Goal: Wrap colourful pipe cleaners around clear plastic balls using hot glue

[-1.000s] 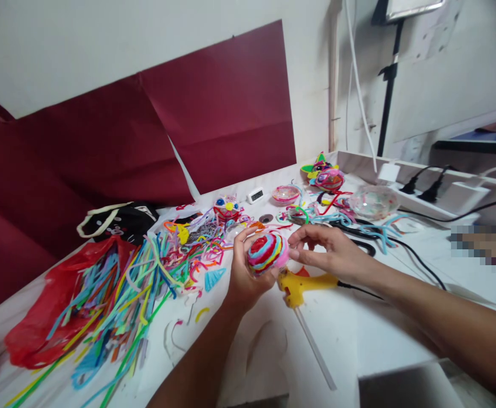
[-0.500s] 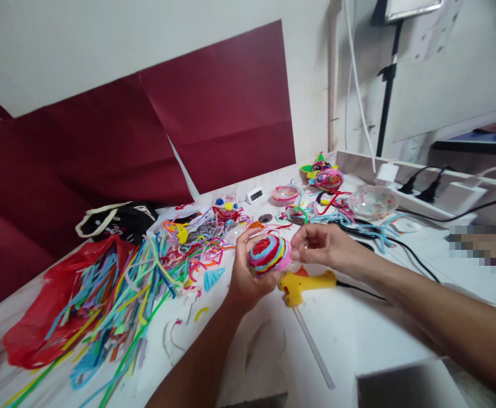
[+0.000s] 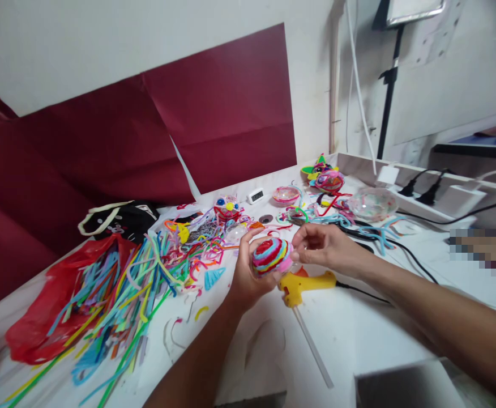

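Observation:
My left hand (image 3: 243, 272) is wrapped around a ball (image 3: 270, 255) coiled with red, blue, yellow and pink pipe cleaners, holding it above the white table (image 3: 358, 328). My right hand (image 3: 326, 247) pinches at the ball's right side with thumb and fingertips pressed to the pink coil. A yellow glue gun (image 3: 305, 281) lies on the table just below both hands, its black cord running to the right and a clear glue stick (image 3: 313, 351) sticking out toward me.
A heap of coloured pipe cleaners (image 3: 120, 294) spills from a red plastic bag (image 3: 39, 323) at left. Finished wrapped balls (image 3: 328, 180), a clear dome (image 3: 373, 202), a small white clock (image 3: 255, 195), a black tote (image 3: 120, 221) and a power strip (image 3: 443, 195) stand behind.
The ball has turned a little in my left hand and my right fingers have slid closer onto its right side. The view shifted slightly.

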`<action>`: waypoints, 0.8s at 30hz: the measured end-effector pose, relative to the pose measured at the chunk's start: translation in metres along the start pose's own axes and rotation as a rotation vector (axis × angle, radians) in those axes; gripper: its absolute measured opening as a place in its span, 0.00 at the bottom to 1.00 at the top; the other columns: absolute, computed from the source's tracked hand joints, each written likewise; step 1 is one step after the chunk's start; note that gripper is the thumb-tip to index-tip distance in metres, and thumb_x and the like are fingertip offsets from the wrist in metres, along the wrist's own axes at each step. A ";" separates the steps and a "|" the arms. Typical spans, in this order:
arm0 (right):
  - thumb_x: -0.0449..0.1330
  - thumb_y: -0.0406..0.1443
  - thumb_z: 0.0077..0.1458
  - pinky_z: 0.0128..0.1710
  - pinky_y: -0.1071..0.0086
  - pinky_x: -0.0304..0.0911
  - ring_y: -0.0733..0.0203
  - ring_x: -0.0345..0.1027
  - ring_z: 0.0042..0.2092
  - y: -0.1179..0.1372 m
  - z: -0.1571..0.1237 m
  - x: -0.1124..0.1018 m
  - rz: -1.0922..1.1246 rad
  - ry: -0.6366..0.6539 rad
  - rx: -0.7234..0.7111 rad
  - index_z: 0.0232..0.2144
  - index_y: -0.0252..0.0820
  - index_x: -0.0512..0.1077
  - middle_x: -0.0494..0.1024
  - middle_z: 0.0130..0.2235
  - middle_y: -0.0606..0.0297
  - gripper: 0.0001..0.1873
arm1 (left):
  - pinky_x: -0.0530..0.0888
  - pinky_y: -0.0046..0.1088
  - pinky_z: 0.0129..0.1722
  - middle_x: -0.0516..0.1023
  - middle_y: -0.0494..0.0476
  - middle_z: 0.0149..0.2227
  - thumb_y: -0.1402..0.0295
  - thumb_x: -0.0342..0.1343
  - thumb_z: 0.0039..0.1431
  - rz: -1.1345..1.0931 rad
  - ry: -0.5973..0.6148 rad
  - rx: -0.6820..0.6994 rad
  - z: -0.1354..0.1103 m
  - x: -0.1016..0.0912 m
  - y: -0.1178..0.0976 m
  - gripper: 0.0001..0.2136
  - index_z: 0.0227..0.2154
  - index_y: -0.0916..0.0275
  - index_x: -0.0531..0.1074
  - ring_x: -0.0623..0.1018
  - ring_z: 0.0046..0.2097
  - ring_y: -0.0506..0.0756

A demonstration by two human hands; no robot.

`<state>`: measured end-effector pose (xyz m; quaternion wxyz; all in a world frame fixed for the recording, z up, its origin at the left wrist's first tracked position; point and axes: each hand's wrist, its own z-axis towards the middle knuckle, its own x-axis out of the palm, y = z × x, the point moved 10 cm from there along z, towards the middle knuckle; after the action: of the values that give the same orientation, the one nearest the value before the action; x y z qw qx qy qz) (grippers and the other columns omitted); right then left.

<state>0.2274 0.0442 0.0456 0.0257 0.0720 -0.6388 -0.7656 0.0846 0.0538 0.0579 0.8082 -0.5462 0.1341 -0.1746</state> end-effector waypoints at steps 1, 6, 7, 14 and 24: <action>0.72 0.40 0.37 0.28 0.71 0.61 0.66 0.67 0.28 -0.001 0.000 0.002 0.022 0.018 0.001 0.31 0.40 0.69 0.73 0.26 0.70 0.20 | 0.72 0.30 0.42 0.72 0.58 0.47 0.68 0.68 0.38 -0.006 0.006 -0.001 0.000 0.000 0.000 0.38 0.53 0.55 0.56 0.76 0.44 0.56; 0.69 0.41 0.45 0.33 0.69 0.67 0.65 0.71 0.31 -0.007 0.000 0.016 0.150 0.134 0.041 0.37 0.42 0.65 0.74 0.30 0.69 0.21 | 0.72 0.29 0.43 0.71 0.59 0.48 0.69 0.66 0.42 -0.032 0.064 -0.025 -0.002 0.003 0.001 0.38 0.56 0.54 0.54 0.76 0.45 0.55; 0.68 0.41 0.45 0.34 0.69 0.68 0.65 0.71 0.32 -0.007 0.000 0.019 0.171 0.153 0.047 0.38 0.41 0.65 0.74 0.30 0.69 0.21 | 0.72 0.29 0.44 0.71 0.59 0.48 0.69 0.65 0.43 -0.038 0.078 -0.031 -0.002 0.004 0.002 0.38 0.57 0.54 0.53 0.76 0.46 0.56; 0.68 0.41 0.45 0.38 0.65 0.70 0.61 0.74 0.35 -0.008 -0.001 0.023 0.202 0.185 0.066 0.38 0.41 0.65 0.73 0.29 0.71 0.21 | 0.71 0.34 0.49 0.67 0.61 0.53 0.65 0.66 0.42 -0.059 0.091 -0.051 -0.002 0.003 0.007 0.42 0.60 0.54 0.52 0.74 0.52 0.60; 0.71 0.37 0.38 0.33 0.70 0.66 0.63 0.71 0.32 -0.010 0.005 0.005 0.137 -0.015 0.002 0.36 0.42 0.68 0.74 0.28 0.71 0.22 | 0.71 0.35 0.51 0.71 0.60 0.51 0.69 0.67 0.43 -0.127 0.009 -0.108 -0.002 0.002 0.002 0.41 0.59 0.53 0.52 0.74 0.53 0.60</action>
<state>0.2218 0.0504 0.0364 0.0733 0.0226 -0.6430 -0.7620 0.0855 0.0522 0.0554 0.7643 -0.5955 0.1123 -0.2205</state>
